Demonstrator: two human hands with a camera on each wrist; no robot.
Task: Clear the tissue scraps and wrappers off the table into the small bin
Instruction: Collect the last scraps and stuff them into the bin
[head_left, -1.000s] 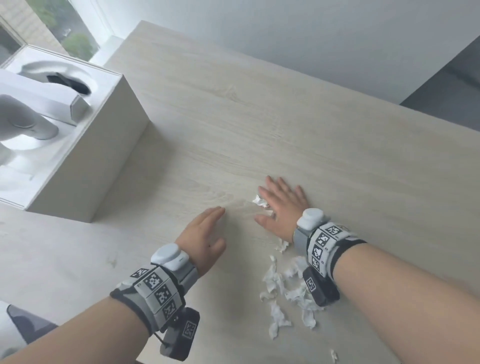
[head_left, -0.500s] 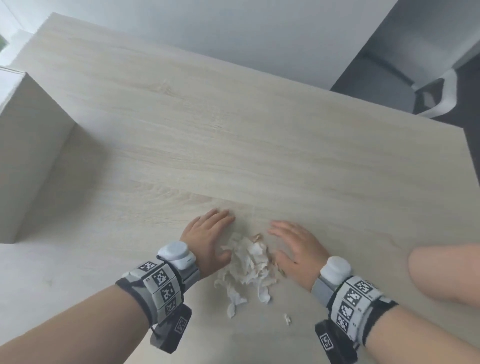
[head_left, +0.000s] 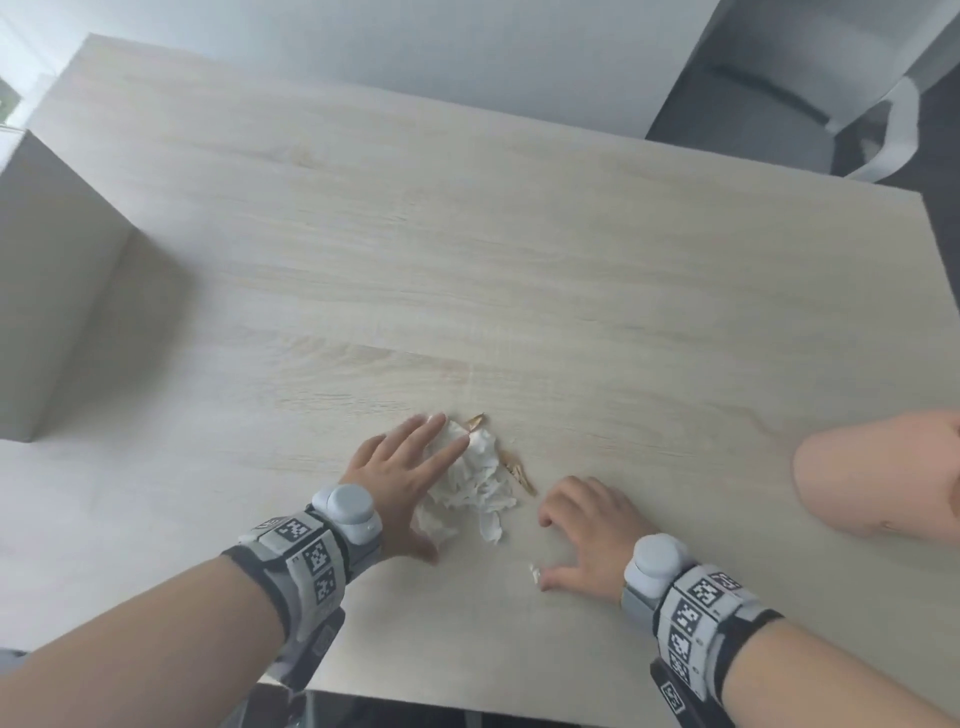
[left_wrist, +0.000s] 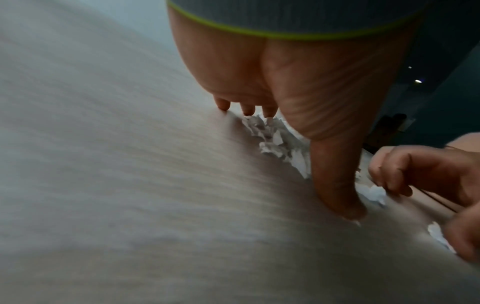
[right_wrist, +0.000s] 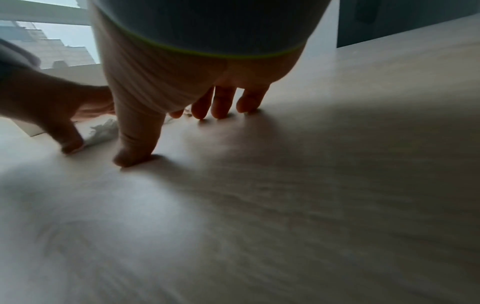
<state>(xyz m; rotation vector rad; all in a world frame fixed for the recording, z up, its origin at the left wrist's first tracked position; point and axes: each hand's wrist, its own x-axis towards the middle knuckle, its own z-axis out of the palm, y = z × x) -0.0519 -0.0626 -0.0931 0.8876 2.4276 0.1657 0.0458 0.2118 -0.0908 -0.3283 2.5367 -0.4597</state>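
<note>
A heap of white tissue scraps lies near the table's front edge, with thin tan wrapper bits along its right side. My left hand lies flat with straight fingers against the heap's left side and over its top; the scraps show beside its thumb. My right hand rests on its fingertips to the right of the heap, fingers bent, holding nothing. One small loose scrap lies by its thumb. No bin is in view.
A large pale box stands at the table's left. The wooden table ends at the right beside a grey chair. My bare knee shows at the right edge.
Both hands have swept the scattered scraps together into one heap. The left hand now lies over the heap; the right hand has drawn back toward the front edge. The view has swung right.
</note>
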